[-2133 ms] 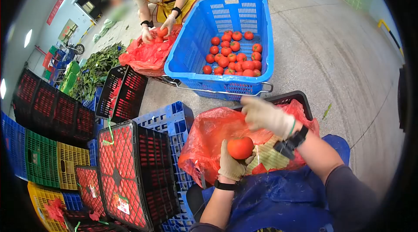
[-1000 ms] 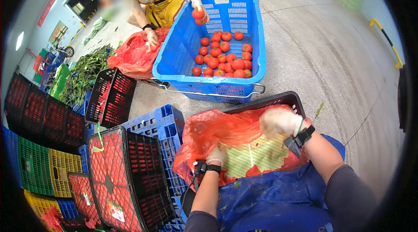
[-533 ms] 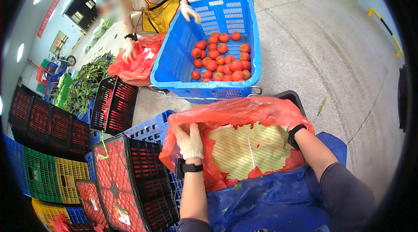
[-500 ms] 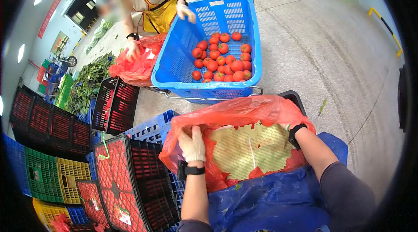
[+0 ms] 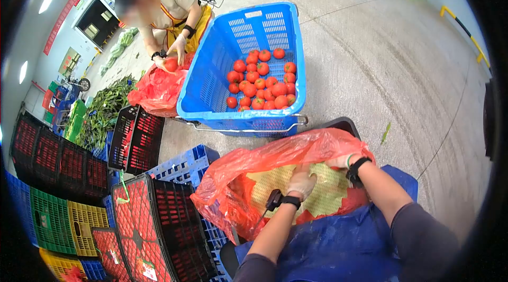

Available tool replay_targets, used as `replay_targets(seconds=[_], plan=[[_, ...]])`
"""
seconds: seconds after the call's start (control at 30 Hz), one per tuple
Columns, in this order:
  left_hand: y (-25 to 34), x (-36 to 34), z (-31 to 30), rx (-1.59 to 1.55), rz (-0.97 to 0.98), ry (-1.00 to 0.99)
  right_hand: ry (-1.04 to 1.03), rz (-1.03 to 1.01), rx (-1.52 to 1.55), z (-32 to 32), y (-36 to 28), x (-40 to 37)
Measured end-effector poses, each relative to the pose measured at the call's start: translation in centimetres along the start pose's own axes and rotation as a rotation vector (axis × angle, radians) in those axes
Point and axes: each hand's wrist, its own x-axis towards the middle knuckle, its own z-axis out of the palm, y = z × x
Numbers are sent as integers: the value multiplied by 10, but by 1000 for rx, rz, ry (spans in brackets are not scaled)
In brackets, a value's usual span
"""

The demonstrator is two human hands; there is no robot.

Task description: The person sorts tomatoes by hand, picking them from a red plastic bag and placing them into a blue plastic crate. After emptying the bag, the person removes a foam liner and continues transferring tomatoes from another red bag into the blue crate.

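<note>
A red plastic bag (image 5: 296, 147) lines a dark crate (image 5: 344, 123) in front of me, its mouth spread wide. Inside lies a pale yellow, dotted liner sheet (image 5: 330, 186). My left hand (image 5: 301, 183), in a white glove, reaches into the bag over the sheet, thumb apart from the stretched fingers. At the right side of the bag's mouth, my right hand (image 5: 339, 162), also gloved, grips the bag's edge, its fingertips partly hidden by the film. Dark bands are on both wrists.
A blue basket (image 5: 185, 96) with many tomatoes (image 5: 259, 83) stands just ahead. Behind it a co-worker (image 5: 174, 6) holds a tomato (image 5: 170, 65) over another red bag (image 5: 159, 88). Black crates (image 5: 164, 224) and a blue pallet (image 5: 182, 163) are at left; leafy greens (image 5: 108, 110) lie beyond.
My left hand has let go of the bag's left edge and moved right, into the bag over the liner. The co-worker's hands have come together around a tomato at their bag.
</note>
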Motion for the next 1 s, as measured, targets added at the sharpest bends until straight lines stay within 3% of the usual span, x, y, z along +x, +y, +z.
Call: replay_targets(seconds=[0.07,0.1,0.13,0.17,0.2,0.23,0.3,0.37,0.43,0.47,0.57,0.63,0.7,0.77,0.83,0.87,0.93,0.97,1.0], plan=[[32,30,-1,243,-183,-343,196,-95,-29,27,16,8],[25,45,17,241,-174,-332,322,-140,-94,42,25,14],[5,66,44,343,11,-236,337,-9,-65,31,8,-9],[-5,80,57,443,193,-136,214,89,88,23,2,-17],[19,76,48,452,13,-179,193,177,47,36,10,-8],[9,85,59,450,13,-172,170,266,6,41,11,-3],[-24,101,88,478,107,-66,109,278,26,31,7,-1],[-35,107,95,512,114,-81,44,293,51,25,5,-2],[-20,95,82,428,-110,-146,37,243,93,30,7,0],[-11,84,71,433,-118,-149,101,164,-11,61,30,17],[13,45,19,293,-30,-189,231,5,-91,70,39,21],[0,21,5,-123,-276,-421,177,50,-57,81,44,27],[-19,-19,13,-1114,-453,-260,6,114,-4,55,28,10],[-25,-53,0,-1758,-509,-381,27,143,90,33,3,-7],[-15,-77,-14,-1889,-489,-323,-137,330,346,-12,-37,-33],[-10,-86,-20,-1893,-491,-326,-41,329,661,-26,-56,-53],[1,-96,-32,-1955,-640,-331,-30,249,692,-10,-46,-51],[9,-100,-39,-1955,-642,-334,-20,167,727,-5,-43,-51],[19,-103,-46,-1923,-516,-439,5,245,674,-30,-69,-79]])
